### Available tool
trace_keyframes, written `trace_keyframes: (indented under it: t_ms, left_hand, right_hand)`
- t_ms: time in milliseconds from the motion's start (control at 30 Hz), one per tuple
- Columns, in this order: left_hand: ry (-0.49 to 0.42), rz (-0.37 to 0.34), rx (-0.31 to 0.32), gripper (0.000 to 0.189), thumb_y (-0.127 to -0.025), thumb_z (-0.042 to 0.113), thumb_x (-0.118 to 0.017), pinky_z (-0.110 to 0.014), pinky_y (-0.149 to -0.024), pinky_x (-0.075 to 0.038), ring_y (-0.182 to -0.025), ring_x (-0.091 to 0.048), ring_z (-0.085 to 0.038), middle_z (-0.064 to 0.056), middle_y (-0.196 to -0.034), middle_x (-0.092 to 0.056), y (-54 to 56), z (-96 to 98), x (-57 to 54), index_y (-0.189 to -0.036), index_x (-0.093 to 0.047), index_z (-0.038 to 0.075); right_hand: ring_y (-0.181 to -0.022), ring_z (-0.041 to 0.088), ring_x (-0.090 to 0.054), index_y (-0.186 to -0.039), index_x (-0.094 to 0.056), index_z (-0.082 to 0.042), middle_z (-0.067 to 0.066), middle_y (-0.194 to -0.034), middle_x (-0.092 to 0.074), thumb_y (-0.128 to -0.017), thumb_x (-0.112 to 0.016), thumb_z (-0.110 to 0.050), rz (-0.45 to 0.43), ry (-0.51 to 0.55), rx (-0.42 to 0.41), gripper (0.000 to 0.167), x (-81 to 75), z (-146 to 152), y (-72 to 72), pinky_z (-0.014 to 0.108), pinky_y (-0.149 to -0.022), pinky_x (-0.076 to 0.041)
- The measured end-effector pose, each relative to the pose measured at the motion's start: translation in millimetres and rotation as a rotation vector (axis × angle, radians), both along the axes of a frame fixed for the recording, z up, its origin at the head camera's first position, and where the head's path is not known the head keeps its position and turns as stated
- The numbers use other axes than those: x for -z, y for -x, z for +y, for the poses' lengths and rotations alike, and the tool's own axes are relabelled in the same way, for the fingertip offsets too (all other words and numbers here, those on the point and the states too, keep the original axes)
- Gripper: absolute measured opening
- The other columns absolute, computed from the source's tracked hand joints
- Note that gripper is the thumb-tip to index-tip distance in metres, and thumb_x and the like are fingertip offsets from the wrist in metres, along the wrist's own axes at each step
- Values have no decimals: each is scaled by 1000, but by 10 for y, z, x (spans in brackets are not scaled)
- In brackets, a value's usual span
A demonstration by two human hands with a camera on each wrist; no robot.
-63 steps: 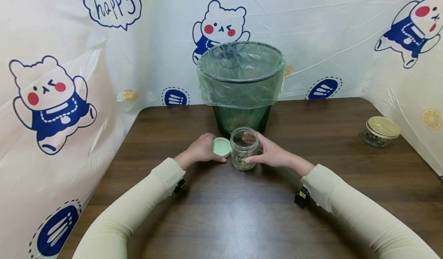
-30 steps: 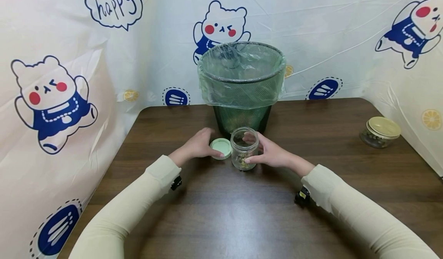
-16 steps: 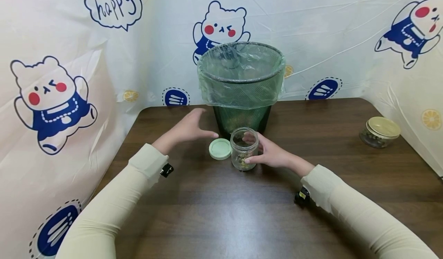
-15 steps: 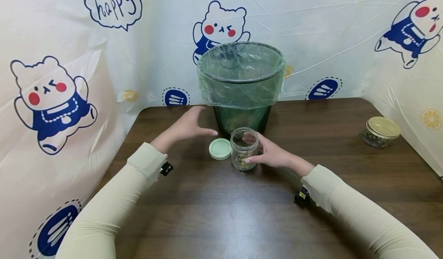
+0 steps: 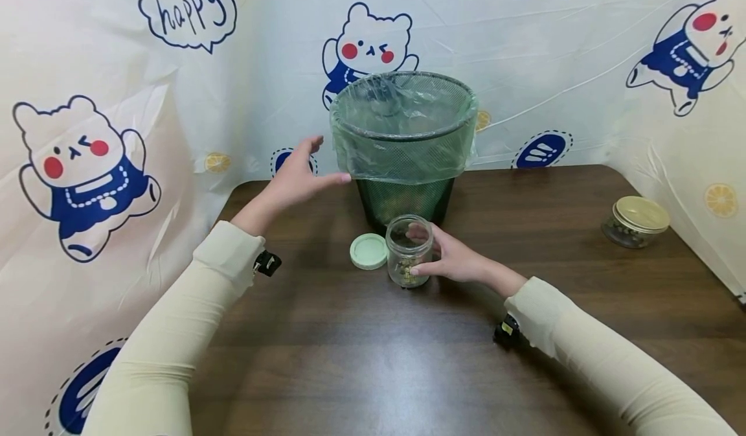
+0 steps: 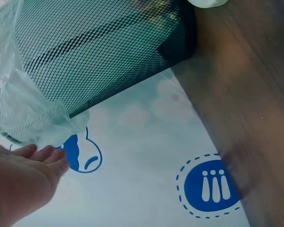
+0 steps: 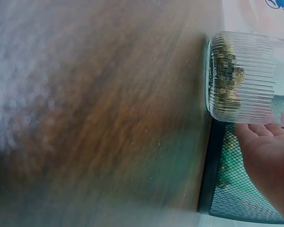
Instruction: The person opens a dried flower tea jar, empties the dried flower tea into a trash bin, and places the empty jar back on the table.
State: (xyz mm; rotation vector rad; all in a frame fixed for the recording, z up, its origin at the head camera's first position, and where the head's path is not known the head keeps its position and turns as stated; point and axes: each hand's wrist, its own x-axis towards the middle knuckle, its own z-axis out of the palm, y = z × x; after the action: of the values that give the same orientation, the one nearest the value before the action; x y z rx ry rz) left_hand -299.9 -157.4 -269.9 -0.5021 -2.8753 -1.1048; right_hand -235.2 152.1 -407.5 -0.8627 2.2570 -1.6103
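Observation:
My right hand (image 5: 447, 256) grips a ribbed clear glass jar (image 5: 410, 262) that stands upright and lidless on the table. Dried yellow-green bits (image 7: 227, 78) lie in the bottom of it. Left of the jar, a pale green round lid (image 5: 368, 252) rests flat on the tabletop. My left hand (image 5: 296, 178) is raised beside the bin, thumb and fingers spread, holding nothing. Its fingertips (image 6: 58, 156) are right by the bin's bag-covered rim in the left wrist view.
A mesh waste bin (image 5: 402, 196) with a green plastic bag (image 5: 402, 160) over its rim stands behind the jar. At the table's right side sits a low jar with a gold lid (image 5: 643, 213). A printed curtain (image 5: 280, 67) closes off the back and sides.
My left hand has let go of the green lid, leaving it on the table, and has risen up and away toward the bin's left side. The right hand and jar have stayed put.

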Motion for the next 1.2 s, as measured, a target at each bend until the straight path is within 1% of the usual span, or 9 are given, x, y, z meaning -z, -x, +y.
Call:
trace_keyframes:
  t_ms: [133, 267, 333, 433, 600, 800, 1000, 1133, 1200]
  left_hand:
    - [-192, 25, -1, 93, -89, 55, -62, -40, -113, -21, -143, -23, -22, -6, -158, -23, 49, 34, -76, -155, -16, 10]
    - [-377, 30, -3, 79, -95, 50, -54, -35, -113, -23, -141, -27, -19, -6, -157, -25, 125, 96, -98, -154, -20, 8]
    - [-445, 29, -13, 76, -97, 49, -51, -35, -112, -25, -141, -27, -18, -6, -157, -26, 166, 130, -96, -153, -21, 8]
    - [-521, 39, -31, 73, -99, 48, -49, -34, -112, -26, -141, -28, -17, -7, -156, -28, 224, 195, -98, -153, -23, 6]
    - [-614, 46, -43, 71, -100, 49, -44, -29, -111, -25, -138, -29, -14, -6, -154, -30, 334, 317, -115, -152, -25, 5]
    - [-690, 38, -40, 68, -100, 46, -44, -29, -110, -26, -136, -31, -13, -6, -153, -31, 435, 455, -96, -152, -25, 6]
    - [-754, 40, -31, 61, -100, 39, -43, -31, -109, -24, -136, -31, -16, -9, -151, -33, 471, 552, -57, -149, -29, 4]
    - [-765, 22, -68, 65, -99, 41, -43, -30, -111, -20, -139, -26, -16, -9, -154, -28, 474, 587, -49, -151, -26, 5]
    - [-784, 13, -60, 64, -99, 40, -43, -31, -109, -24, -135, -32, -18, -13, -151, -32, 478, 598, -41, -149, -28, 4]
  right_hand:
    - [-134, 32, -38, -145, -28, 5, 24, -145, -39, -82, -76, -4, 9, 2, -1, 80, 7, 3, 7, 55, -105, -31]
    - [-134, 31, -39, -145, -29, 4, 24, -144, -40, -82, -77, -4, 8, -3, 4, 80, 13, 2, 4, 54, -105, -31]
    - [-134, 30, -39, -145, -29, 4, 21, -144, -41, -81, -77, -3, 2, -4, 5, 80, 18, 0, 2, 54, -105, -31]
    - [-134, 30, -39, -145, -29, 3, 18, -144, -41, -82, -77, -4, -2, -1, 4, 80, 32, -3, 9, 54, -106, -31]
    - [-134, 30, -39, -145, -30, 1, 17, -144, -41, -82, -77, -5, 3, -1, 7, 79, 42, -7, 13, 54, -106, -30]
    - [-135, 30, -38, -145, -30, 0, 17, -145, -41, -82, -77, -5, 5, 0, 7, 79, 45, -6, 10, 55, -106, -30]
    - [-135, 29, -38, -145, -29, 3, 17, -144, -41, -82, -77, -5, 4, -10, 9, 79, 32, -2, 1, 55, -106, -29]
    - [-135, 29, -38, -145, -29, 3, 17, -144, -41, -82, -76, -2, 3, -13, 12, 78, 22, -3, 1, 55, -106, -29]
    - [-135, 29, -38, -145, -29, 4, 17, -144, -41, -82, -75, -1, 3, -15, 15, 78, 19, -3, -2, 54, -106, -30]
